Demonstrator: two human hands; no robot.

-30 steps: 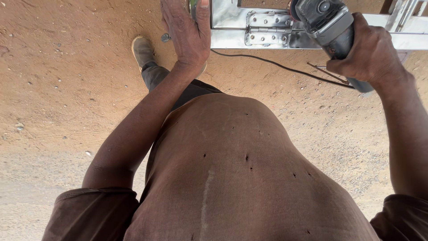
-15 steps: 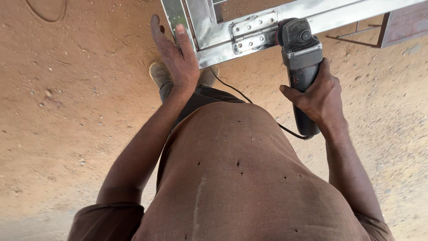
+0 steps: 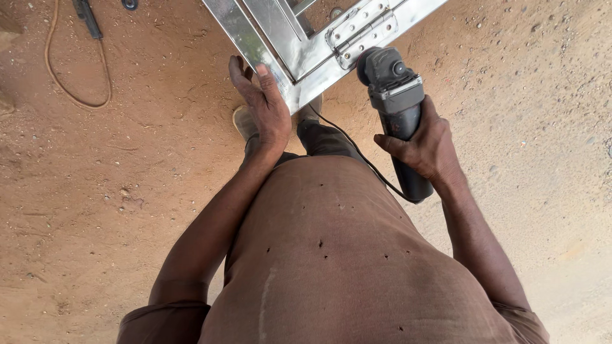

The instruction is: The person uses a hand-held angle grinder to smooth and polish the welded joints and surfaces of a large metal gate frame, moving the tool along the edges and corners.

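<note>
Right hand (image 3: 426, 143) fingers wrapped around dark grey cylindrical angle grinder (image 3: 396, 108). Left hand (image 3: 264, 108) open, flat against shiny square-section steel frame (image 3: 255, 41) corner, near riveted hinge plate (image 3: 362, 30).

Outdoor metalworking yard, open-air workshop by the look of it. Bare reddish-brown packed dirt ground (image 3: 95, 191) scattered with pebbles, bright silver metal frame with a bolted hinge plate (image 3: 299, 44), dark grey corded angle grinder (image 3: 398, 108), loose tan cable looping over the dirt (image 3: 60, 76).
</note>
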